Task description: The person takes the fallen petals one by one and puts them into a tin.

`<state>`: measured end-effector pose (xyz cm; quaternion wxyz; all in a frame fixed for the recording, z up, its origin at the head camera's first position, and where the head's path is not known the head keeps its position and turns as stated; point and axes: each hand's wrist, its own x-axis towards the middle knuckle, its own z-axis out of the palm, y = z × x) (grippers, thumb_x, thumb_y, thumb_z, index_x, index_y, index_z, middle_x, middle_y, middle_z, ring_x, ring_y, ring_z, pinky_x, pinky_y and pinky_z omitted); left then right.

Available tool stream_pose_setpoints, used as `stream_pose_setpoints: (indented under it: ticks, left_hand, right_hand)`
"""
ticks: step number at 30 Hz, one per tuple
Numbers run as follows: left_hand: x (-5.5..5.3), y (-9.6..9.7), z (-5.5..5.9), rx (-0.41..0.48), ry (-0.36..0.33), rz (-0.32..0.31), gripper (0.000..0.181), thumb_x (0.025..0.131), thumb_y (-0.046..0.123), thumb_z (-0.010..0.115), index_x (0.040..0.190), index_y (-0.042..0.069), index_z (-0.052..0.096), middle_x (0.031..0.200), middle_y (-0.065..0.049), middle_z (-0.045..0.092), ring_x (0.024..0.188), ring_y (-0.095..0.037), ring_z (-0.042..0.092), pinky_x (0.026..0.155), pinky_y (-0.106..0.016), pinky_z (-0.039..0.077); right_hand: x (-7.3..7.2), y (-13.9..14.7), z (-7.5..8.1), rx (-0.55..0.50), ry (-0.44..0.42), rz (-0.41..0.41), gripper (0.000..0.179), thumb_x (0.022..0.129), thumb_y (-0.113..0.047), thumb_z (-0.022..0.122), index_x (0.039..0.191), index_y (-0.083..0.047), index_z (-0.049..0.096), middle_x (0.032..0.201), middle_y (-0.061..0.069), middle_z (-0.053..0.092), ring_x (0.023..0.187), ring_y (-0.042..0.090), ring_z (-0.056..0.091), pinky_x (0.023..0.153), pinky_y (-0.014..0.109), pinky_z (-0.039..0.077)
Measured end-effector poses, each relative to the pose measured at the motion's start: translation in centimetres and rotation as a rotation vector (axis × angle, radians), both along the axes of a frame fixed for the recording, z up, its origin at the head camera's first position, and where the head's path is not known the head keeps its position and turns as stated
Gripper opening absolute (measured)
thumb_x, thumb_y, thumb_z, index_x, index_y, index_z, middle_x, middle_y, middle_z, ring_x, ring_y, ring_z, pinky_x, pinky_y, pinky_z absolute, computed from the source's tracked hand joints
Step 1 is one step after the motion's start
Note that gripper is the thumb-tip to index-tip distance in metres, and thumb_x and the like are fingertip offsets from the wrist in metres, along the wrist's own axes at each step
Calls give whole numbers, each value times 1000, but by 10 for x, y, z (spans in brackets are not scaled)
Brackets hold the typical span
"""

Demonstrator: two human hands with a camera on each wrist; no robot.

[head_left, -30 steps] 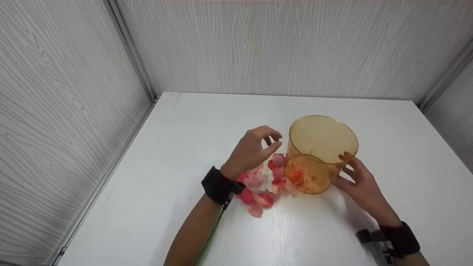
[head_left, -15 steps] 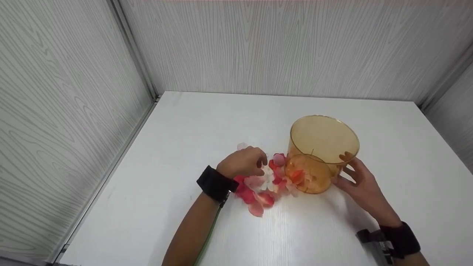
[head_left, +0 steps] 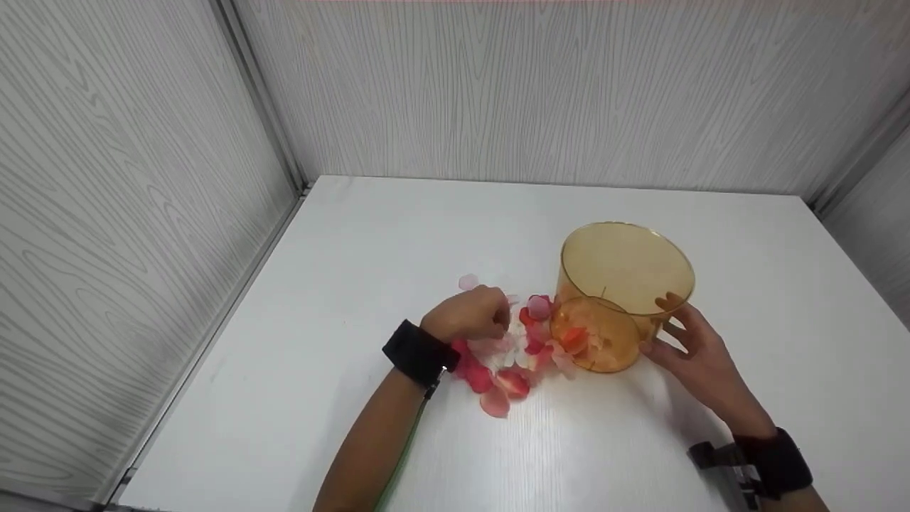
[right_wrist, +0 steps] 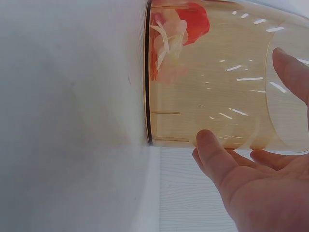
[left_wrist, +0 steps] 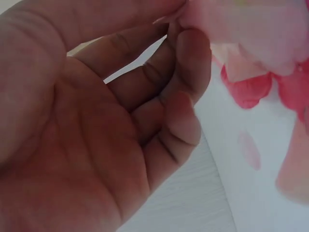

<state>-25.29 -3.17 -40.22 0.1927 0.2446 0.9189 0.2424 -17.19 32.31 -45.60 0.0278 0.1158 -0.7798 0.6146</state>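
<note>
My left hand (head_left: 469, 313) is low over a heap of artificial flower petals (head_left: 512, 383) in pink, red and white. In the left wrist view its fingers curl in and the thumb meets the index fingertip at a pale pink petal (left_wrist: 217, 21), which they pinch. My right hand (head_left: 700, 363) grips the side of a see-through amber cylindrical tub (head_left: 625, 267), one finger hooked over the rim and the thumb on the outer wall. The tub stands upright on the table. In the right wrist view a red petal (right_wrist: 195, 21) and pale ones show through its wall near the base.
The petal heap lies against the tub's left side on the white table (head_left: 284, 355). One pale petal (head_left: 468, 282) lies behind the left hand. Wood-grain panels enclose the table at the back (head_left: 533, 92) and left (head_left: 128, 178). A green cable (head_left: 398, 469) runs along the left forearm.
My left hand has dropped from beside the tub's rim down and left to the petals, its fingers drawn in. The right hand and tub stay in place.
</note>
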Motion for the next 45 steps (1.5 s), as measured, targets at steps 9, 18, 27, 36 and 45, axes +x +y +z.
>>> stream_pose_setpoints:
  ticks: [9,18,27,36,45]
  left_hand:
    - [-7,-21,18,131,92,30,21,101,16,64,117,6,72,102,-10,70,87,-21,62,81,-34,60]
    - [-6,-21,30,391,256,23,18,101,17,65,114,8,73,104,-7,74,91,-18,66,85,-30,62]
    - [8,8,41,854,512,92,19,99,18,69,112,5,74,103,-8,77,90,-15,73,78,-34,63]
    - [16,51,28,1003,576,31,18,97,12,72,111,2,74,105,-10,78,99,-18,73,86,-27,61]
    - [18,72,14,808,679,-129,14,97,14,72,106,4,77,102,-7,79,100,-19,69,97,-27,54]
  right_hand:
    - [0,1,0,-3,2,-1,82,95,1,70,163,-11,25,161,2,32,135,-1,43,99,13,52]
    - [2,0,2,18,-21,-17,83,96,-1,70,163,-14,24,161,2,32,148,31,35,100,12,51]
    - [1,0,3,15,-45,-1,87,96,-5,71,165,-17,20,167,13,23,154,48,21,101,12,50]
    - [-2,-6,0,-14,-43,4,86,95,-4,71,164,-12,21,166,16,24,153,47,24,101,13,50]
    - [-1,-11,0,39,-24,-5,84,96,-7,72,164,-11,23,165,17,27,150,41,33,101,12,50]
